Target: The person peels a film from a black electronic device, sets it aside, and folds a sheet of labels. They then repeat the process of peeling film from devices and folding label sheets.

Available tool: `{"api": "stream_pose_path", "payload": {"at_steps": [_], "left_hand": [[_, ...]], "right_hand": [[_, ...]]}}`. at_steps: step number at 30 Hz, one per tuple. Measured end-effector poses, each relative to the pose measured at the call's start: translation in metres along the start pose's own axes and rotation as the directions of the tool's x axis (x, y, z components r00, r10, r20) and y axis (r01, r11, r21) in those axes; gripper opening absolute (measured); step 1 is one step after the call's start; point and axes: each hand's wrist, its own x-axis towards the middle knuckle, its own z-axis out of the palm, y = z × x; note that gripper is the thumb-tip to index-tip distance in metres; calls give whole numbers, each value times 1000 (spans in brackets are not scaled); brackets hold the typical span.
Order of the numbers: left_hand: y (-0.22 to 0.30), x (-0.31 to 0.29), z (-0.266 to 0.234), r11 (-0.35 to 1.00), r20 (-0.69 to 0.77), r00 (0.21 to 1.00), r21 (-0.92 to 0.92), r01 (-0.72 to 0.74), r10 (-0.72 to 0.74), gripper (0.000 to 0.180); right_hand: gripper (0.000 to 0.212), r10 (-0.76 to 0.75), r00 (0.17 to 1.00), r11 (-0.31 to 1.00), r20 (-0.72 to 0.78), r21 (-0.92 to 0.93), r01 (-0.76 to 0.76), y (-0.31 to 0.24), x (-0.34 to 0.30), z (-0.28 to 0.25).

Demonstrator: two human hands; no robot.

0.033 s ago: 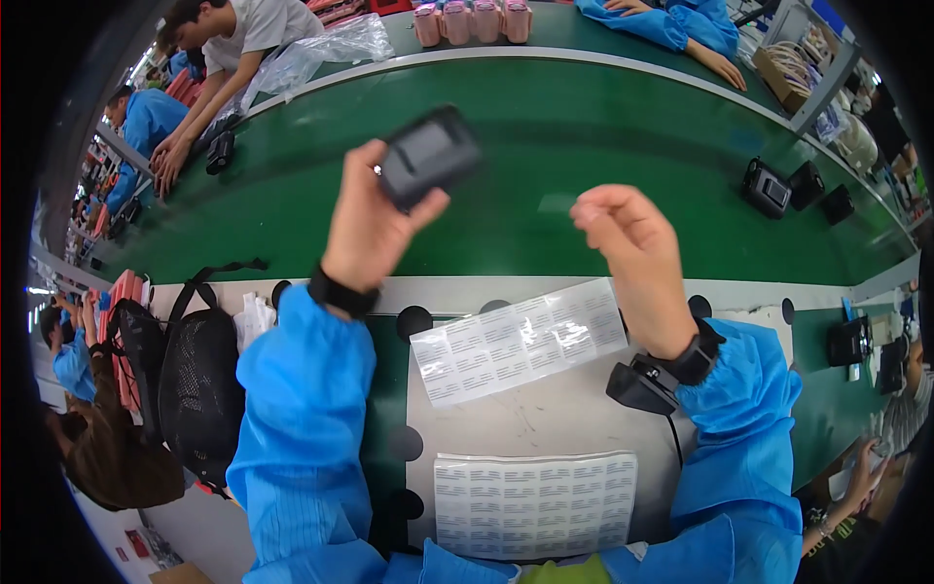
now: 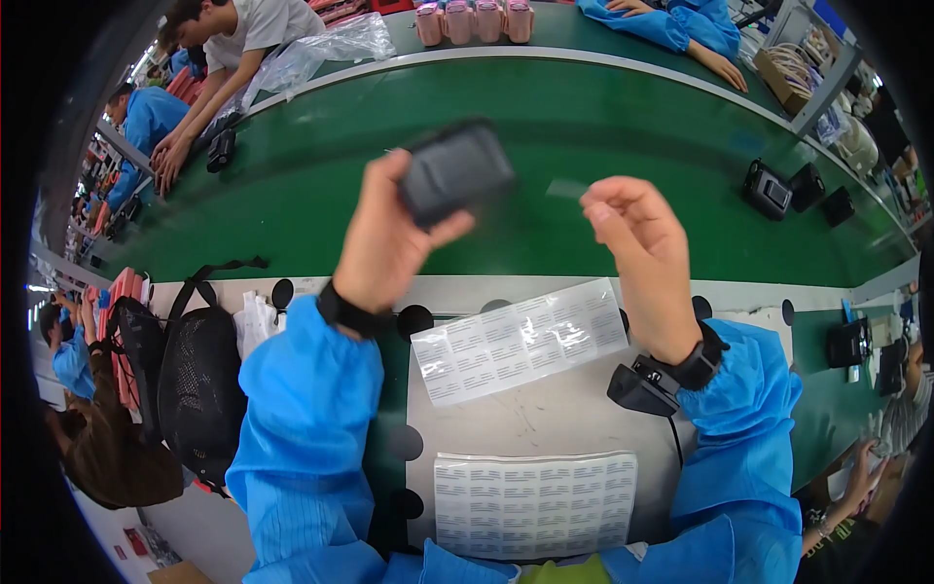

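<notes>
My left hand (image 2: 394, 229) is wrapped round a dark grey, box-shaped device (image 2: 457, 173), held above the green bench and blurred by motion. To the right of it, my right hand (image 2: 642, 248) is closed, with thumb and forefinger pinching a small clear sticker (image 2: 566, 189) that points toward the device. Device and sticker are apart. Below my right hand lies a tilted sheet of printed labels (image 2: 520, 341). A second label sheet (image 2: 535, 506) rests nearer to me, close to my body.
Several black devices (image 2: 769, 190) stand on the green bench (image 2: 603, 127) at the right. Pink devices (image 2: 472, 24) line the far side, where co-workers' arms rest. A black mesh bag (image 2: 199, 389) is at left. A small black device with a cable (image 2: 642, 385) hangs at my right wrist.
My left hand has carried the grey device a little to the right and slightly down. My right hand has shifted slightly right, and its clear sticker shows more plainly.
</notes>
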Motion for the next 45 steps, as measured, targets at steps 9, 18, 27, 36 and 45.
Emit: {"api": "stream_pose_path", "payload": {"at_steps": [9, 18, 27, 36, 45], "left_hand": [[-19, -63, 51, 989, 209, 971, 108, 97, -118, 40], [-14, -60, 49, 990, 56, 992, 91, 108, -113, 44], [-14, -66, 43, 980, 79, 995, 195, 38, -55, 45], [-16, -65, 41, 963, 103, 995, 267, -33, 5, 64], [-17, -64, 39, 951, 93, 996, 307, -39, 11, 62]], "right_hand": [[65, -499, 865, 833, 56, -244, 496, -10, -16, 27], [27, -337, 941, 916, 26, 241, 321, -25, -15, 10], [6, 154, 963, 987, 220, -83, -139, -54, -17, 10], [7, 41, 986, 993, 159, -114, -23, -45, -23, 17], [7, -4, 990, 985, 141, -171, 28, -39, -24, 20]]}}
